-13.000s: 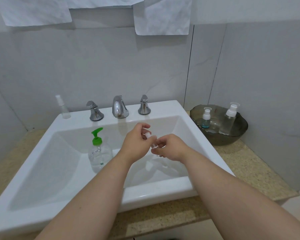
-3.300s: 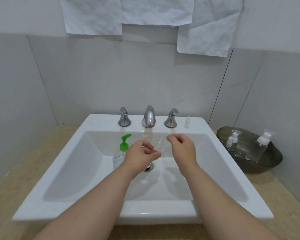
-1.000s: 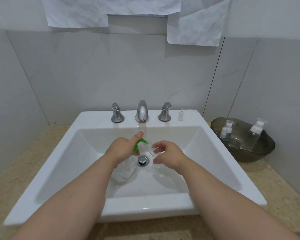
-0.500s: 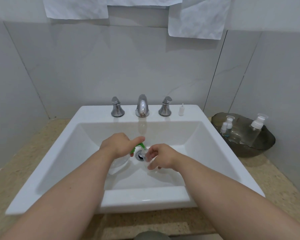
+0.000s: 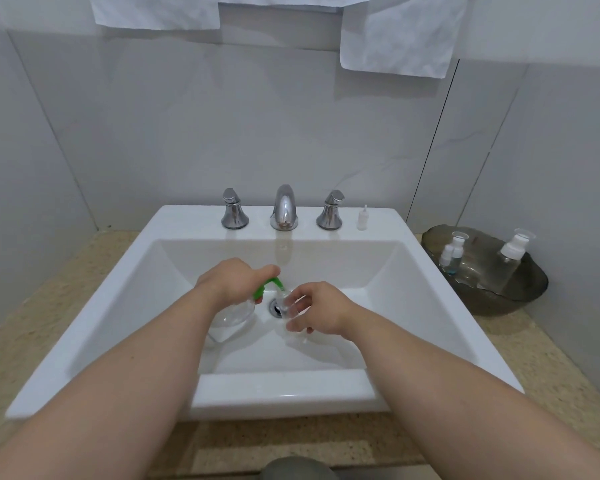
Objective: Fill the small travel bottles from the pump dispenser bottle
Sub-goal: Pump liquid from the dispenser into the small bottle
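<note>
**Hands.** The left hand (image 5: 234,280) is at centre frame, low in the basin. Its fingers are curled over the green pump head (image 5: 272,283) of the pump dispenser bottle (image 5: 236,313), gripping from above. The bottle is clear and tilted, with its base toward lower left. I cannot tell whether it rests on the basin floor.

The right hand (image 5: 321,310) is just right of centre. Fingers and thumb pinch a small clear travel bottle (image 5: 286,306), mouth up at the spout tip. Spout and mouth look to meet. It is too small and clear to tell whether any liquid runs.

**Step in hand, as I read it.** This is pumping into one small bottle.
- Hold the mouth square under the spout tip and the little bottle upright.
- Use short, slow strokes.
- Stop short of the neck so the top can go back in.
- The level is hard to read, clear on clear, so watch it closely.
- Both bottles sit over the drain (image 5: 276,311), so a miss is lost down it.

**Around.**
- The white sink (image 5: 291,386) fills the middle of the frame.
- The faucet (image 5: 284,207) stands between two chrome handles at upper centre, behind the hands and not over them.
- A small white cap (image 5: 362,218) stands on the deck just right of the handles. It is probably this bottle's top.
- At the right edge, mid-height, a dark bowl (image 5: 492,304) holds a small bottle (image 5: 452,256) with blue at the bottom and a larger bottle (image 5: 513,252) with a white top. Both are well apart from the hands.
- White paper sheets (image 5: 395,39) hang along the top of the frame.
- The left knuckles hide most of the pump from view.
</note>
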`<action>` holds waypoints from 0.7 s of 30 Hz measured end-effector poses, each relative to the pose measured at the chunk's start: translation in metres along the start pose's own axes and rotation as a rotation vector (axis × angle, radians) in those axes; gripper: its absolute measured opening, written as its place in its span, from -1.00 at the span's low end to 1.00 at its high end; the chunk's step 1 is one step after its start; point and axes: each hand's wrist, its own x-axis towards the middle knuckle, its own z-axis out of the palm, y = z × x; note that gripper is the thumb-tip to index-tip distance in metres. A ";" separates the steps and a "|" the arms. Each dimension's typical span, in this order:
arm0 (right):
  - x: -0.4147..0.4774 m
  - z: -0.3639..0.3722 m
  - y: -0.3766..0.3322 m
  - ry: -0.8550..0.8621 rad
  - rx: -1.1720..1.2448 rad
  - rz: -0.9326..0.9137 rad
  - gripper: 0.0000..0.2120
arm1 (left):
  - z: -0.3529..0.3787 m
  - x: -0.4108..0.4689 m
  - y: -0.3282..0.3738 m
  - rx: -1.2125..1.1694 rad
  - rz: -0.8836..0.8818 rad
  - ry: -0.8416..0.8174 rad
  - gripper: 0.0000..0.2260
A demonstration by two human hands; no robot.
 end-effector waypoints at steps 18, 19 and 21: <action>-0.003 0.001 -0.002 -0.029 0.080 0.008 -0.52 | -0.006 0.003 -0.007 -0.125 0.047 -0.034 -0.56; -0.003 0.001 -0.002 -0.032 0.089 0.009 -0.52 | -0.006 0.004 -0.007 -0.132 0.047 -0.034 -0.57; -0.003 0.001 -0.002 -0.037 0.104 0.015 -0.51 | -0.005 0.006 -0.009 -0.138 0.044 -0.040 -0.57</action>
